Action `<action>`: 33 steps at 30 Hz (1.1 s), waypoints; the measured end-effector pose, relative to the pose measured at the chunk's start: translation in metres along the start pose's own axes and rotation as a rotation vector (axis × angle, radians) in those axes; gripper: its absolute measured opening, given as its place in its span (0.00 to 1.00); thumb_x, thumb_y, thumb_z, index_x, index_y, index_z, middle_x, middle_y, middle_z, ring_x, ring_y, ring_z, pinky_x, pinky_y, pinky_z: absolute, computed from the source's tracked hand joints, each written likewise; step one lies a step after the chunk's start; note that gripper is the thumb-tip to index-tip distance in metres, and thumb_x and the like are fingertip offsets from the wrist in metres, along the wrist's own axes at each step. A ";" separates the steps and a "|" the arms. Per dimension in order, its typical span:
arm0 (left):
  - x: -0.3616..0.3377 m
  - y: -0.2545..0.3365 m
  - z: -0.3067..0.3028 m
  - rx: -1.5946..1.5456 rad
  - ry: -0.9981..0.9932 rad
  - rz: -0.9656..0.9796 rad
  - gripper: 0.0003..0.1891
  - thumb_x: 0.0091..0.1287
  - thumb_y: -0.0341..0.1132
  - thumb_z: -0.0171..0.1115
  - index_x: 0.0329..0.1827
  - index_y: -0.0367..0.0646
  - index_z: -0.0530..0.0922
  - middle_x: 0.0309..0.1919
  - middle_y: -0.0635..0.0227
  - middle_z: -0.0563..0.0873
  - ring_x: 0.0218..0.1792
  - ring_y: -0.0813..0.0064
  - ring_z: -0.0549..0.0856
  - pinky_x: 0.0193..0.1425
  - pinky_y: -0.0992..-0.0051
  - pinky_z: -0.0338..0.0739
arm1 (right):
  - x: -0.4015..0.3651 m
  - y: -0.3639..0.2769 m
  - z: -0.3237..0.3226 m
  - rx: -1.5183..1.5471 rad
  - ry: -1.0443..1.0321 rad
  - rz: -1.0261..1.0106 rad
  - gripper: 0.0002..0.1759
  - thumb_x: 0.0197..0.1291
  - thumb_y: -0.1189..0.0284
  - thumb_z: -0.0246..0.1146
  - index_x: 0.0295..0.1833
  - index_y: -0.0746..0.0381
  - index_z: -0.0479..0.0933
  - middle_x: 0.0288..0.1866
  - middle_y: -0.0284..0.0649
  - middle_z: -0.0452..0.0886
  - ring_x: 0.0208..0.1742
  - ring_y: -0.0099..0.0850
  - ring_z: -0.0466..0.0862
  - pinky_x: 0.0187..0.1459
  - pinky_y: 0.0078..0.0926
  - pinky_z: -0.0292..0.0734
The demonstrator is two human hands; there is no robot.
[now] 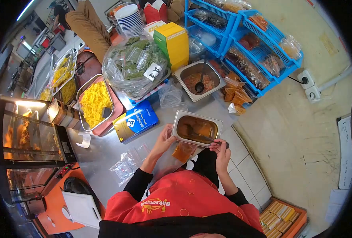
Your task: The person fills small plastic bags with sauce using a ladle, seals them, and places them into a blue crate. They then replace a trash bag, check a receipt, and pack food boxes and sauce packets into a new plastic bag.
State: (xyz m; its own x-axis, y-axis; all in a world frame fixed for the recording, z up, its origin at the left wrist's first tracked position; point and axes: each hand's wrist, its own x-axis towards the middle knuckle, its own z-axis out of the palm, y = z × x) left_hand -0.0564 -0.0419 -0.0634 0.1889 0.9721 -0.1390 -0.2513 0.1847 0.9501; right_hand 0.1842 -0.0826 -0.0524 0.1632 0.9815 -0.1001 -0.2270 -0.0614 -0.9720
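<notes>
A steel pan (178,116) of orange-brown sauce (205,129) sits near the table's front edge. My left hand (164,139) is closed on its left corner. My right hand (220,149), at the pan's front right, is closed round the handle of a dark ladle (203,137); the ladle's head lies in the sauce. Just below the pan, a clear bag with orange sauce (183,152) rests at the table edge, partly covered by the pan. Empty-looking clear plastic bags (129,163) lie to the left of my left forearm.
Behind stands another steel pan (179,73) with a black ladle (200,85) in reddish food. A blue glove box (138,119), a tray of yellow food (95,104) and a large bag of green items (133,67) fill the left. Blue racks (259,47) stand at the right.
</notes>
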 end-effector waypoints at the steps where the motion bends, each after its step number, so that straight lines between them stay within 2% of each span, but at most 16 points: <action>1: 0.001 -0.001 -0.001 0.013 -0.009 0.014 0.16 0.59 0.19 0.52 0.50 0.40 0.67 0.47 0.70 0.75 0.54 0.79 0.72 0.59 0.77 0.64 | 0.003 0.000 0.000 0.045 0.039 0.042 0.22 0.72 0.60 0.43 0.46 0.68 0.72 0.35 0.41 0.79 0.34 0.27 0.81 0.40 0.24 0.78; 8: 0.014 0.011 0.002 0.062 -0.017 0.031 0.16 0.59 0.21 0.52 0.51 0.39 0.67 0.47 0.69 0.76 0.54 0.78 0.72 0.60 0.76 0.63 | 0.020 -0.004 -0.018 0.363 0.137 0.261 0.20 0.70 0.58 0.49 0.48 0.65 0.72 0.35 0.38 0.80 0.35 0.22 0.79 0.40 0.17 0.77; 12: 0.022 0.005 -0.004 0.068 -0.060 0.018 0.17 0.59 0.23 0.55 0.52 0.39 0.67 0.48 0.67 0.76 0.54 0.77 0.72 0.60 0.77 0.63 | 0.025 0.000 -0.027 0.483 0.167 0.325 0.20 0.69 0.58 0.50 0.48 0.65 0.72 0.33 0.38 0.80 0.35 0.23 0.79 0.41 0.17 0.77; 15: 0.026 -0.001 -0.010 0.122 -0.062 0.017 0.14 0.59 0.25 0.56 0.48 0.39 0.67 0.43 0.68 0.75 0.50 0.78 0.72 0.57 0.77 0.64 | 0.028 0.000 -0.032 0.518 0.172 0.330 0.19 0.69 0.59 0.50 0.48 0.65 0.72 0.33 0.38 0.80 0.35 0.23 0.79 0.41 0.17 0.77; 18: 0.027 -0.008 -0.018 0.259 0.068 -0.045 0.13 0.59 0.27 0.58 0.44 0.40 0.65 0.38 0.70 0.70 0.44 0.78 0.70 0.52 0.76 0.65 | 0.030 -0.007 -0.035 0.536 0.191 0.310 0.19 0.69 0.59 0.50 0.48 0.65 0.72 0.33 0.37 0.80 0.34 0.22 0.79 0.41 0.17 0.77; 21: 0.024 0.003 -0.019 0.295 0.137 0.032 0.16 0.58 0.30 0.61 0.42 0.41 0.62 0.35 0.70 0.64 0.39 0.77 0.67 0.48 0.74 0.66 | 0.032 -0.017 -0.036 0.543 0.209 0.271 0.18 0.69 0.59 0.50 0.48 0.65 0.72 0.33 0.37 0.80 0.34 0.22 0.79 0.40 0.16 0.77; 24: 0.024 0.012 -0.015 0.341 0.148 0.165 0.19 0.58 0.33 0.63 0.44 0.39 0.61 0.37 0.67 0.64 0.40 0.75 0.67 0.48 0.73 0.66 | 0.035 -0.030 -0.035 0.544 0.222 0.244 0.18 0.69 0.60 0.51 0.47 0.65 0.72 0.32 0.37 0.79 0.33 0.21 0.78 0.38 0.16 0.77; 27: 0.025 0.025 -0.007 0.651 0.212 0.375 0.22 0.57 0.35 0.65 0.46 0.37 0.62 0.37 0.63 0.65 0.41 0.70 0.68 0.46 0.72 0.66 | 0.037 -0.046 -0.033 0.546 0.210 0.203 0.17 0.69 0.60 0.51 0.47 0.66 0.72 0.32 0.37 0.79 0.33 0.21 0.78 0.37 0.15 0.77; 30: 0.026 0.041 0.006 0.866 0.279 0.563 0.25 0.55 0.37 0.67 0.48 0.36 0.63 0.39 0.58 0.67 0.42 0.62 0.70 0.49 0.69 0.65 | 0.039 -0.067 -0.028 0.539 0.209 0.158 0.17 0.69 0.60 0.51 0.46 0.65 0.72 0.31 0.37 0.78 0.32 0.21 0.77 0.36 0.15 0.76; 33: 0.026 0.056 0.020 1.068 0.372 0.695 0.29 0.52 0.40 0.70 0.48 0.35 0.64 0.42 0.56 0.70 0.43 0.58 0.70 0.53 0.61 0.62 | 0.038 -0.090 -0.017 0.524 0.202 0.104 0.17 0.69 0.60 0.51 0.46 0.65 0.72 0.31 0.37 0.78 0.31 0.20 0.77 0.36 0.15 0.76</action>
State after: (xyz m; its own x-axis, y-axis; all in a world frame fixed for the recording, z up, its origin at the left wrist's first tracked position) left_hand -0.0466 -0.0088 -0.0080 0.0134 0.8305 0.5568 0.7078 -0.4013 0.5814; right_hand 0.2269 -0.0426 0.0277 0.2827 0.9179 -0.2784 -0.6893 -0.0074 -0.7244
